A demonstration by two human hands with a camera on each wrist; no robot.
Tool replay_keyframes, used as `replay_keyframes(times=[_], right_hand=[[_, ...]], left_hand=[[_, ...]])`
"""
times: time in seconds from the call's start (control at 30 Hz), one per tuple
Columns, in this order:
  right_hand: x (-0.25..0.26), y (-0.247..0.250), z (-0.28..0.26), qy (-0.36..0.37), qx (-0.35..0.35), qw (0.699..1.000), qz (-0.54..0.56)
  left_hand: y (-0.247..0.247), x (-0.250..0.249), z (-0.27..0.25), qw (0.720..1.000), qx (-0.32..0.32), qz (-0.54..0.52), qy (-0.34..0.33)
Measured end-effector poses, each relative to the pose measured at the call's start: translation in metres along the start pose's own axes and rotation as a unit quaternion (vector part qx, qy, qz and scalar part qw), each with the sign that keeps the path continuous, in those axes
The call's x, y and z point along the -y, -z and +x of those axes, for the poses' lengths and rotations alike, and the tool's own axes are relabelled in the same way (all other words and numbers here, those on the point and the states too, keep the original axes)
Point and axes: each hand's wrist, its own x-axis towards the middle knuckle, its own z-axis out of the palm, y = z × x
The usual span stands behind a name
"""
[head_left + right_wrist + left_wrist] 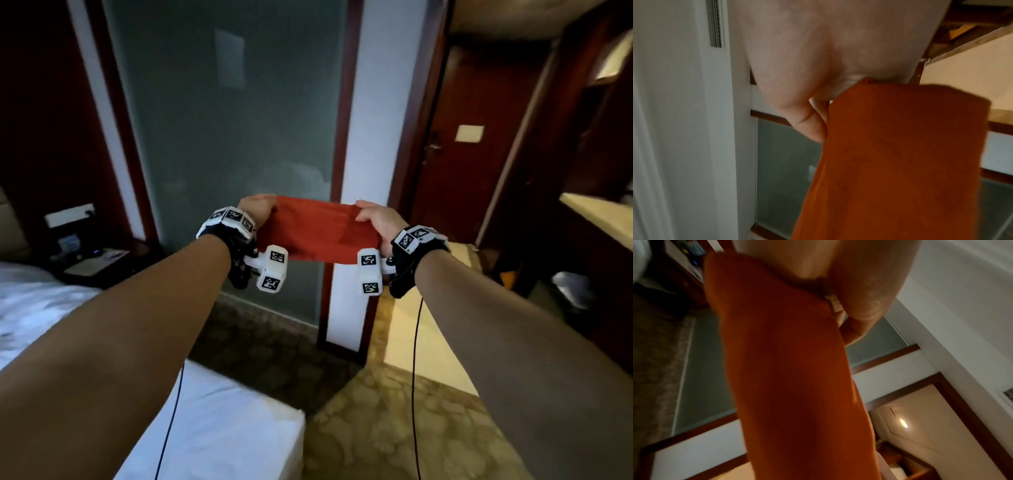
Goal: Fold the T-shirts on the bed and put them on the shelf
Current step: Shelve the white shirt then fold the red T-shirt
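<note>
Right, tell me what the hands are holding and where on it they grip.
Both hold one folded red T-shirt in the air: the left hand grips its left end, the right hand its right end.

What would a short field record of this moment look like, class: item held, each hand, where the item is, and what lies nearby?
item: folded red T-shirt
left hand: grips the shirt's left end
right hand: grips the shirt's right end
position: held in the air, stretched between both hands, above the carpet
nearby: white bed at lower left; frosted glass panel behind
shelf: not identifiable
</note>
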Motion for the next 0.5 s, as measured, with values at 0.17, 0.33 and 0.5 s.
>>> replay_keyframes(times=[0.17, 0.33, 0.5], right_hand=[[0.026, 0.075, 0.05, 0.029, -0.075, 0.997, -0.017], [0.051, 0.138, 0.113, 0.038, -0.131, 0.99, -0.028], [0.078, 0.201, 0.171, 0.034, -0.207, 0.977, -0.051]], left_hand=[[-0.069, -0.06, 0.074, 0.997, 0.052, 0.007, -0.048], [-0.139, -0.114, 0.157, 0.989, 0.116, -0.07, -0.067], [-0.2, -0.179, 0.223, 0.978, 0.152, -0.061, -0.13]])
